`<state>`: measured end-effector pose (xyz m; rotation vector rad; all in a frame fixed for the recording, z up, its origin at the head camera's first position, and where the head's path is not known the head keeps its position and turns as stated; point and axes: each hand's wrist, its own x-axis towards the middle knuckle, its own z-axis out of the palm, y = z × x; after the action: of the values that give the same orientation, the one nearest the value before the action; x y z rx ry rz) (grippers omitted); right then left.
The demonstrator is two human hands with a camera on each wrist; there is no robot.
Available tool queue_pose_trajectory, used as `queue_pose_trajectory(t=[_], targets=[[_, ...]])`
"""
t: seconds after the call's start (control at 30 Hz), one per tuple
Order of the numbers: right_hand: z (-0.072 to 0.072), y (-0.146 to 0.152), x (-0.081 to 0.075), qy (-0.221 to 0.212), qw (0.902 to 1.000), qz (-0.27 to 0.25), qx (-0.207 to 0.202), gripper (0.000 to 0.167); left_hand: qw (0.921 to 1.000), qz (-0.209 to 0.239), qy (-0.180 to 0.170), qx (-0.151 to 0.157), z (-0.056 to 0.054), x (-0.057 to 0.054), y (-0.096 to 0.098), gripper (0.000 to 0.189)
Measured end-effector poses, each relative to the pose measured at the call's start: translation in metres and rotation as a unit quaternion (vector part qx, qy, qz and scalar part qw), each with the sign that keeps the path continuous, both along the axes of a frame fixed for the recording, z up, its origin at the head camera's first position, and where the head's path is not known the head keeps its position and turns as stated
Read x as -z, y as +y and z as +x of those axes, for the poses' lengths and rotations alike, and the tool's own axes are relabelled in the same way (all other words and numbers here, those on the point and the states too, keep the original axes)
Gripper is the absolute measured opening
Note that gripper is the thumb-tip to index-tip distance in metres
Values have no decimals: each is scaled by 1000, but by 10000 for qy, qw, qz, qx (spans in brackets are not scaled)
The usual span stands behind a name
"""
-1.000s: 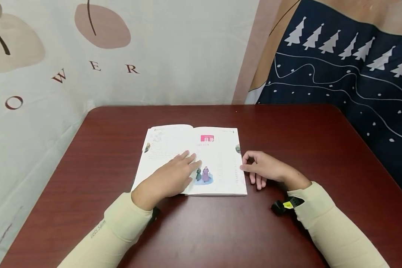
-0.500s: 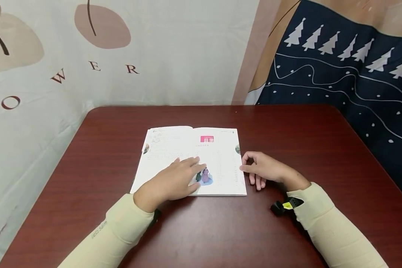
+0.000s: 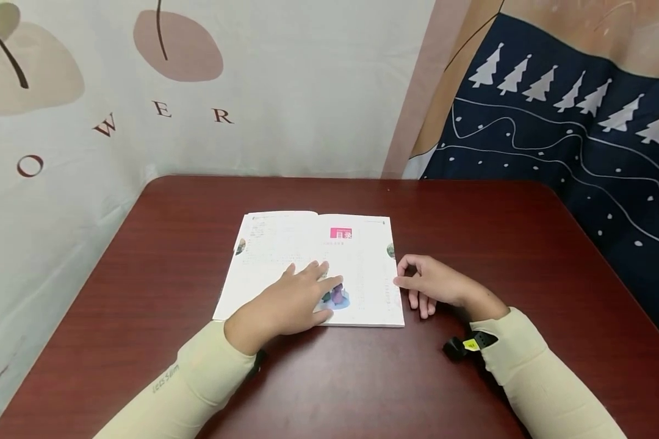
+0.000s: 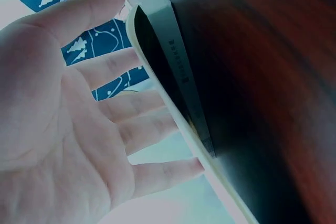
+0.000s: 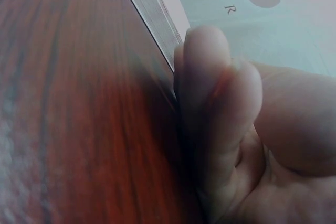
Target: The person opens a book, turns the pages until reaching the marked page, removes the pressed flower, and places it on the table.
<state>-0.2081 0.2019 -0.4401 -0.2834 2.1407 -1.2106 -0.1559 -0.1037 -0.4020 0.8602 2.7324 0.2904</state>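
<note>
An open book (image 3: 368,262) lies on the table, with a pink heading and a small picture of figures on its right page. My left hand (image 3: 285,302) rests across the pages over the centre fold, fingers spread, and covers part of the picture. Seen from the left wrist, its straight fingers (image 4: 163,174) meet the page surface, and the near cover edge (image 4: 181,72) curves up from the table. At the book's right edge my right hand (image 3: 439,280) pinches the margin between thumb and bent index finger, its other fingers hanging beside the book. The right wrist view shows the page block (image 5: 149,9) beyond the fingertips (image 5: 205,45).
The dark red table (image 3: 170,244) has rounded far corners. Behind it hangs a pale cloth (image 3: 307,91) with letters, and at the right a navy cloth (image 3: 527,128) with white trees. A black strapped device (image 3: 456,347) sits under the right wrist.
My left hand has slid right across the pages, its fingertips now over the picture on the right page. The right hand keeps its place at the book's edge. The head view has tilted slightly.
</note>
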Motion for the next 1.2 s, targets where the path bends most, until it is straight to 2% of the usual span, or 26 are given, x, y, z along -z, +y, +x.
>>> queue_pose_trajectory(t=[0.37,0.6,0.93,1.2], targets=[[1,-1,-2,8,10000,-10,-5,24,9999,-110,-45,12,1,1,2,78],[1,-1,-4,63,10000,5,44,22,10000,-45,71,45,1,0,2,76],[0,-1,-6,42,9999,-8,91,23,9998,-173,101,62,0,-3,2,75],[0,0,-4,-291,9991,-265,160,24,9998,-181,-37,17,1,-2,1,72]])
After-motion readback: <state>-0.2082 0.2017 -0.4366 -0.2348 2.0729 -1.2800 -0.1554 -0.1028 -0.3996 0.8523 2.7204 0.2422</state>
